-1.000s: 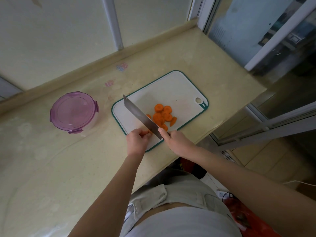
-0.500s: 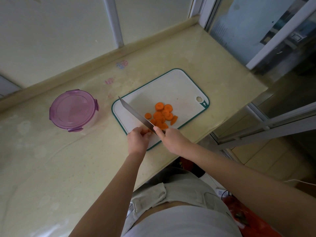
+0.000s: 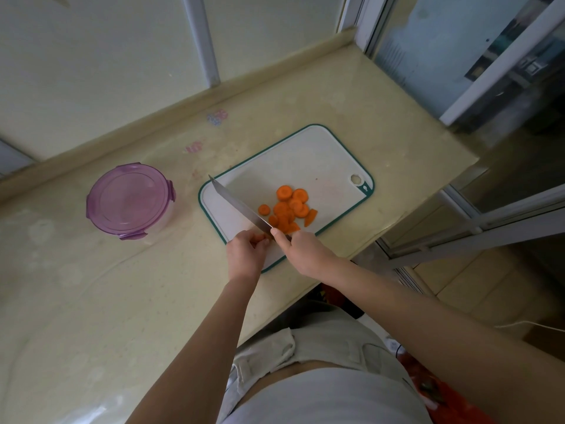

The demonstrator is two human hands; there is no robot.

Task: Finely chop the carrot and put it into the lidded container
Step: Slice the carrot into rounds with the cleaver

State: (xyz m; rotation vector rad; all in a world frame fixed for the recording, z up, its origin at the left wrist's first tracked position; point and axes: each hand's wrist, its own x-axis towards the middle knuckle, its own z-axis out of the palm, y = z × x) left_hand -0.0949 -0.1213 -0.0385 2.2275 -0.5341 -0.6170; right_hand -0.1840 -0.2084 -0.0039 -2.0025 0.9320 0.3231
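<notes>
Roughly a dozen carrot rounds (image 3: 289,209) lie in a loose heap just beyond the right hand (image 3: 302,252), on the far side of the knife (image 3: 241,206). A small orange stub (image 3: 263,237) shows at the fingertips of the left hand (image 3: 244,254), whose fingers curl down and pinch it against the cutting board (image 3: 305,160). The right hand is wrapped round the knife's hidden handle, forefinger laid along the spine. The blade runs away from both hands, low over the board; whether its edge touches cannot be told. Well off to the left of the left hand, the lidded container (image 3: 128,200) stands on the surface (image 3: 91,301) with its purple lid on. Slicing looks nearly finished, only the stub remaining. The rounds are coarse, so the fine chopping, opening the container and the transfer all seem left to do.
</notes>
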